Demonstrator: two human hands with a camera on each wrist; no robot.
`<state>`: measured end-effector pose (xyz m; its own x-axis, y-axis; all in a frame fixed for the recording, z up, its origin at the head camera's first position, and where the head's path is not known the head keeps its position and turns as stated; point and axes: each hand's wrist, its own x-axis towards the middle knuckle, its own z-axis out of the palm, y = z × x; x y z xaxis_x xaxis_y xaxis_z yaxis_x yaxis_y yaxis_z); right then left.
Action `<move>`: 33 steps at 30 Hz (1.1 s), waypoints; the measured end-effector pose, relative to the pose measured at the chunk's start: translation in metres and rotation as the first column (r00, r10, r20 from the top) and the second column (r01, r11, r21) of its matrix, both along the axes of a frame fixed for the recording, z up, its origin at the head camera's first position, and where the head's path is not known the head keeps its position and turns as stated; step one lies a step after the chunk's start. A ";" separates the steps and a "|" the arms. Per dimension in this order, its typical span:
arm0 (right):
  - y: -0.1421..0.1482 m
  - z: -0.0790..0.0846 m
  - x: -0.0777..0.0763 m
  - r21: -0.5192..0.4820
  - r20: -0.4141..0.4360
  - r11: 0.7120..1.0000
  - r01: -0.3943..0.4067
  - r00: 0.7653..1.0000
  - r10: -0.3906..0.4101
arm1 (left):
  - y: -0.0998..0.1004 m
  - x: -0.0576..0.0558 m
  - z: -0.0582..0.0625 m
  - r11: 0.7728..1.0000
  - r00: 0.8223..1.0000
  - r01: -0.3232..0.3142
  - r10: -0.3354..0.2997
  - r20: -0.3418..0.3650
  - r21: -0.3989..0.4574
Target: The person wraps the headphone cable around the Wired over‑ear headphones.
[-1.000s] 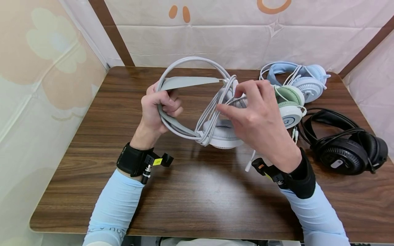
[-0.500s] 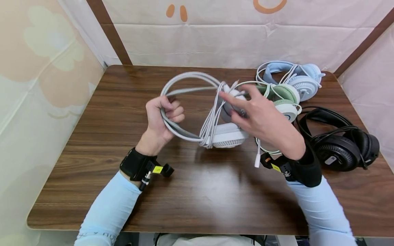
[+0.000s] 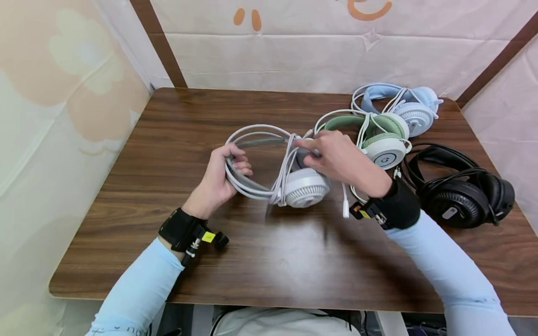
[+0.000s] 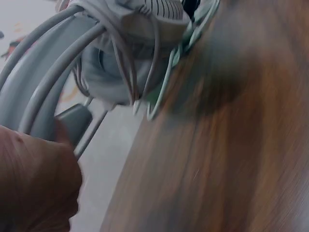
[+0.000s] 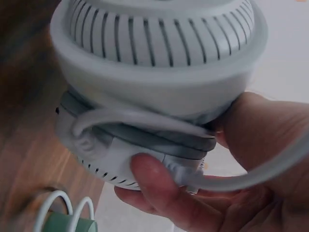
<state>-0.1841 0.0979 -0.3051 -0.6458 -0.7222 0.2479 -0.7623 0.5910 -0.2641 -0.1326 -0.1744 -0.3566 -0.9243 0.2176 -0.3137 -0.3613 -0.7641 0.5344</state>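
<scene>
White and grey headphones point(image 3: 308, 189) are between the two hands, their white cable wound in a bundle round the headband ends near the ear cups. The left hand point(image 3: 222, 172) grips the headband at its left side, fingers curled round it; the left wrist view shows the grey band point(image 4: 43, 63) rising from that hand point(image 4: 38, 181). At the far ear cup, the right hand point(image 3: 342, 158) holds on with bent fingers. In the right wrist view, its fingers point(image 5: 159, 186) press on the far cup, below the ribbed near cup point(image 5: 159, 43). Whether the headphones touch the table cannot be told.
Green and white headphones point(image 3: 384, 151) lie just right of the right hand, light blue headphones point(image 3: 414, 116) behind them. Black headphones point(image 3: 460, 205) lie further right on the brown wooden table point(image 3: 189, 121). A white cable plug point(image 3: 345, 209) hangs under the right wrist.
Both hands have brought the white headphones lower and nearer the table. The right hand has gone from handling the cable to holding the far ear cup. The green headphones' headband now shows more.
</scene>
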 end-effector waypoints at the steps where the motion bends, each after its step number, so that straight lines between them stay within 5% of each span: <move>1: -0.004 0.002 -0.008 0.002 0.002 1.000 0.005 1.000 -0.005 | -0.004 -0.004 0.000 0.999 1.000 0.004 -0.003 0.011 -0.051; 5: -0.024 0.004 -0.044 0.032 0.039 0.998 0.046 0.998 -0.047 | -0.021 -0.004 -0.003 0.948 0.999 0.026 -0.012 0.047 -0.317; 10: -0.044 -0.003 -0.087 0.080 0.058 0.983 0.165 0.984 -0.170 | -0.030 0.042 -0.007 0.813 0.999 0.038 -0.030 0.022 -0.581; 12: -0.046 -0.007 -0.103 0.088 0.052 0.973 0.214 0.974 -0.219 | -0.031 0.064 -0.008 0.777 0.999 0.018 -0.031 -0.009 -0.629; 17: -0.040 -0.012 -0.132 0.135 0.047 0.923 0.360 0.928 -0.369 | -0.034 0.104 -0.011 0.756 0.996 -0.070 0.020 -0.084 -0.651; 21: -0.039 -0.014 -0.144 0.156 0.047 0.863 0.480 0.869 -0.492 | -0.037 0.122 -0.014 0.744 0.991 -0.126 0.061 -0.122 -0.657; 25: -0.035 -0.015 -0.155 0.171 0.129 0.852 0.494 0.846 -0.517 | -0.035 0.131 -0.013 0.682 0.979 -0.196 0.096 -0.180 -0.704; 27: -0.029 -0.011 -0.158 0.194 0.226 0.877 0.440 0.850 -0.477 | -0.032 0.133 -0.011 0.589 0.973 -0.223 0.086 -0.214 -0.777; 28: -0.026 -0.008 -0.158 0.201 0.284 0.889 0.412 0.844 -0.456 | -0.031 0.134 -0.010 0.511 0.972 -0.227 0.063 -0.227 -0.829; 29: -0.023 -0.006 -0.158 0.203 0.341 0.899 0.387 0.833 -0.436 | -0.030 0.135 -0.009 0.418 0.971 -0.229 0.033 -0.237 -0.879; 33: -0.011 0.002 -0.140 0.121 0.404 0.925 0.361 0.833 -0.378 | -0.028 0.136 -0.002 -0.036 0.963 -0.233 -0.148 -0.226 -0.972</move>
